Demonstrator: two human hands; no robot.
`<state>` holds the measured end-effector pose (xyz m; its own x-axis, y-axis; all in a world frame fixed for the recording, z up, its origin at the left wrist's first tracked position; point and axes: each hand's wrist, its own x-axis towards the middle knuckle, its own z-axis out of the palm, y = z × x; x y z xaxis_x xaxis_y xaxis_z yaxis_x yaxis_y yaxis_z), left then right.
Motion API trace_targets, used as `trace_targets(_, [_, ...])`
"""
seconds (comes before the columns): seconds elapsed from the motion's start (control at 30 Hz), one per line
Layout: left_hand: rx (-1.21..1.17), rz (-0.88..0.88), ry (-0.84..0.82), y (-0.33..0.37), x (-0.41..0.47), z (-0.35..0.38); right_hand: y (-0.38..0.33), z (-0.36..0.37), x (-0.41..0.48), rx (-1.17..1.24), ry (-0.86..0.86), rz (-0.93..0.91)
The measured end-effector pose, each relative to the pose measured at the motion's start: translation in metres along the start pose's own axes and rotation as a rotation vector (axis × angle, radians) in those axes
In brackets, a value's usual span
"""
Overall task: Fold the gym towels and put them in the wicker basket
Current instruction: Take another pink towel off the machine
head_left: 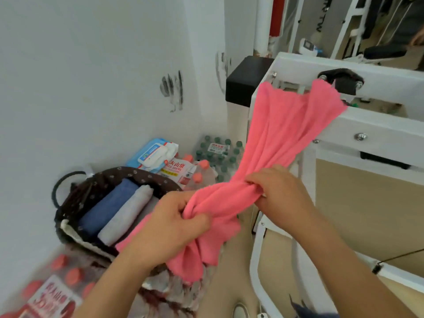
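Pink towel (270,161) bunches between my left hand (174,223) and right hand (282,191), both clenched on it, just right of the wicker basket (75,203). Its far end drapes the white frame (367,125); tugging could snag it there.

Floor (231,267) by the wall

A wicker basket (68,203) is set at the left; packs of red-capped bottles (57,281) lie near, green-capped bottles (218,152) and a wipes packet (151,152) farther back.

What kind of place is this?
Probably a gym corner: a white exercise frame, packs of bottled water on the floor, and a basket with folded towels.
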<state>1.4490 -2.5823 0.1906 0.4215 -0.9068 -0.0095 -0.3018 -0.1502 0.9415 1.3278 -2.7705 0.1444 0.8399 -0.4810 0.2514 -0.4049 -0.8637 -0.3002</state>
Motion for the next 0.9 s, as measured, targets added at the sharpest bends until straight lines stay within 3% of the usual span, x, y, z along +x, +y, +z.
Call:
trace_targets(0.1, [0.106, 0.01, 0.249, -0.002, -0.044, -0.005, -0.038, -0.005, -0.024, 0.039, -0.218, -0.046])
trace_targets(0.2, [0.409, 0.08, 0.426, -0.006, -0.104, -0.013, -0.083, -0.013, -0.056, 0.065, -0.26, -0.146])
trace_targets(0.27, [0.654, 0.243, 0.42, -0.008, -0.152, -0.014, -0.116, -0.015, -0.083, 0.139, -0.288, -0.234])
trace_targets(0.33, [0.711, 0.269, 0.363, -0.008, -0.2, -0.005, -0.155, -0.015, -0.109, 0.219, -0.319, -0.342])
trace_targets(0.43, [0.565, 0.107, 0.367, -0.014, -0.268, 0.006, -0.214, -0.013, -0.14, 0.285, -0.434, -0.506])
trace_targets(0.67, [0.475, -0.099, 0.653, -0.012, -0.41, -0.04, -0.333, -0.006, -0.167, 0.527, -0.738, -0.711])
trace_targets(0.83, [-0.046, -0.152, 0.927, 0.005, -0.492, -0.08, -0.392, 0.006, -0.154, 0.366, -1.072, -0.828])
trace_targets(0.9, [-0.22, -0.182, 0.944, 0.006, -0.524, -0.097, -0.403, 0.009, -0.141, 0.288, -1.132, -0.838])
